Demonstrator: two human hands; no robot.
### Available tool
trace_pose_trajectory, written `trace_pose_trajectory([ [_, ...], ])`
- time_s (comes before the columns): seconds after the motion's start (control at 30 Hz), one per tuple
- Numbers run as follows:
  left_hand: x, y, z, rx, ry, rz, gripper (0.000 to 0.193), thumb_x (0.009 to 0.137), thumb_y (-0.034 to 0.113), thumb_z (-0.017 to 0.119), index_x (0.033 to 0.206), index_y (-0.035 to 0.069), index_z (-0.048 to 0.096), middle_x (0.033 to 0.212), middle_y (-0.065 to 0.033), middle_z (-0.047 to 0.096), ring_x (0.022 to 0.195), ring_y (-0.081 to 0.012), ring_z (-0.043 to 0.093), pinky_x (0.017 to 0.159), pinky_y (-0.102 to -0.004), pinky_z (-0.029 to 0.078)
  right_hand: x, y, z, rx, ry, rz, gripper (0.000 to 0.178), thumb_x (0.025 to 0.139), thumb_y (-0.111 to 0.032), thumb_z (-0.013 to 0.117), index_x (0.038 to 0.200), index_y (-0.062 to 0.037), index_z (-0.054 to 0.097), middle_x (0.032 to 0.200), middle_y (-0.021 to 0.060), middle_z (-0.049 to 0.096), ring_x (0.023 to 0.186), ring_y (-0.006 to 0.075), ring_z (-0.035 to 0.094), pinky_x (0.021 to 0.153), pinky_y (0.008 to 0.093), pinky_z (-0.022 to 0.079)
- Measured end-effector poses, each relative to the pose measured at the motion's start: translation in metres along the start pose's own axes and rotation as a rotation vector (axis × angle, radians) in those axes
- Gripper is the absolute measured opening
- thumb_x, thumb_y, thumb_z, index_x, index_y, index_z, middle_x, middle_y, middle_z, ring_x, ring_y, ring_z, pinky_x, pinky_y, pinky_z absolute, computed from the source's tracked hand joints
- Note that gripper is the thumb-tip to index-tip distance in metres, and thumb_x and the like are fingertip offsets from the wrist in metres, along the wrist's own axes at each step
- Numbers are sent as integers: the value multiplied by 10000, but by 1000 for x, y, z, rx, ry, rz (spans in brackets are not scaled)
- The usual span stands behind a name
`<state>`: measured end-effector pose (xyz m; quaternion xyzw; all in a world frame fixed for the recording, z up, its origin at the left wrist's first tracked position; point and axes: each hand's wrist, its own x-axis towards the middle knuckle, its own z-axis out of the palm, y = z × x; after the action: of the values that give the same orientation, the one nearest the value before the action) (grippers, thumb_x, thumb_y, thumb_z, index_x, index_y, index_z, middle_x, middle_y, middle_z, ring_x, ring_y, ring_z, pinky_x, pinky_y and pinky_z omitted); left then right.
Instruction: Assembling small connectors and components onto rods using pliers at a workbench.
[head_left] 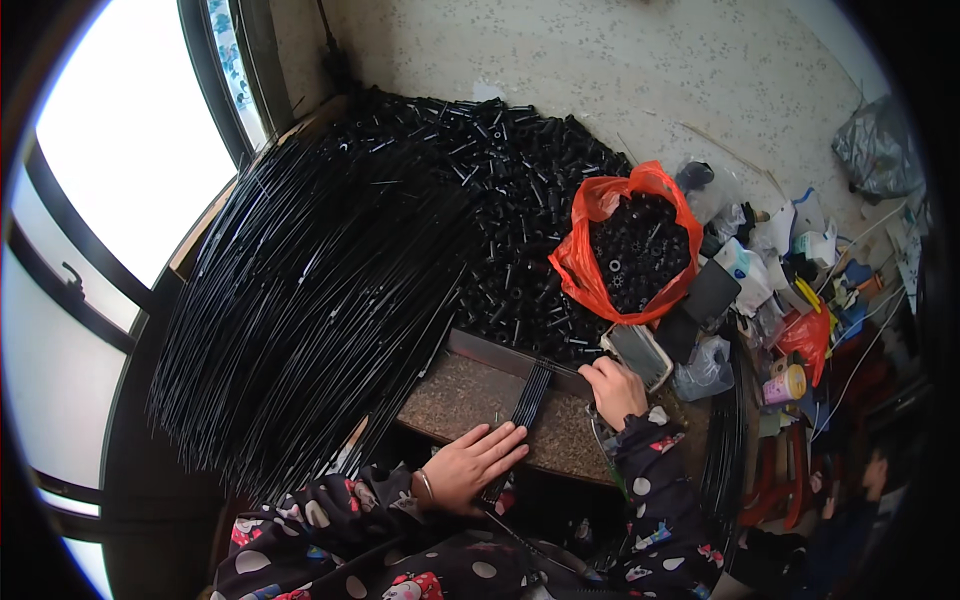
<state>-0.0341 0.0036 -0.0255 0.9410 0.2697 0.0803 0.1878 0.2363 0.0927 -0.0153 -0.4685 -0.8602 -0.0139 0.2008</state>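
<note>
My left hand lies with its fingers stretched out, flat over the near end of a small row of thin black rods. These rods lie side by side across the speckled brown tabletop, their far ends at a dark straight bar. By the right end of that bar is my right hand, thumb and fingers curled together. What those fingers hold, if anything, is too small to make out. Just beyond them sits a grey, box-like object with a pale rim.
A large heap of long thin black rods fills the left side. Behind lies a pile of small black tubular parts. A red plastic bag holds small black pieces. Clutter, including a yellow-lidded tub, crowds the right; a window stands left.
</note>
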Motion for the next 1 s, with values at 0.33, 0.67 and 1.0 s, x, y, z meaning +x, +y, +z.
trace_pose_trajectory([
  [0.33,-1,1,2,-38,29,19,1094,541,475,695,1390,35,164,1454,-154,150,1342,-280,172,1067,-406,175,15,10,-1,205,-150,184,110,787,-89,557,852,-96,645,788,95,566,769,310,571,654,380,461],
  [0.67,-7,1,2,-18,52,1,1119,532,518,695,1386,26,164,1452,-157,152,1339,-284,176,1065,-401,182,23,8,10,331,-131,57,106,792,-102,568,862,-88,647,802,77,569,771,283,578,648,348,459],
  [1.0,-9,-4,9,-31,216,41,917,707,639,534,1328,3,312,1398,-190,270,1302,-321,254,1033,-441,234,37,-44,-29,593,-384,-24,661,681,-123,700,1263,-8,409,1232,138,451,1118,242,459,887,344,398],
])
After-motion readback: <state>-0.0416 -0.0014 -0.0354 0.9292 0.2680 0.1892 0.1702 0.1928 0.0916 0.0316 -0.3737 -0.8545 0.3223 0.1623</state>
